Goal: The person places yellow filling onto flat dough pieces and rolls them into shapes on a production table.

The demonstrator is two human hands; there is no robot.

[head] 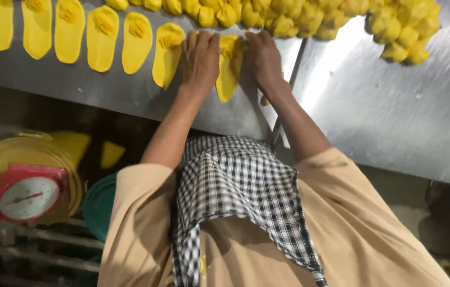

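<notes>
A flat yellow oval dough piece (228, 72) lies on the steel table (373, 111), with a lump of filling at its far end. My left hand (201, 57) rests on its left edge, fingers curled over the far end. On the right edge sits my right hand (263, 58), also gripping the far end. Both hands press close together around the piece. To the left runs a row of several similar dough ovals (103, 37), each with filling on top, laid side by side.
A heap of folded yellow dough pieces (310, 16) stretches along the far side of the table to the right. Below the table's near edge at left stand a red dial scale (23, 196), stacked yellow discs (39, 151) and a green basin (97, 207).
</notes>
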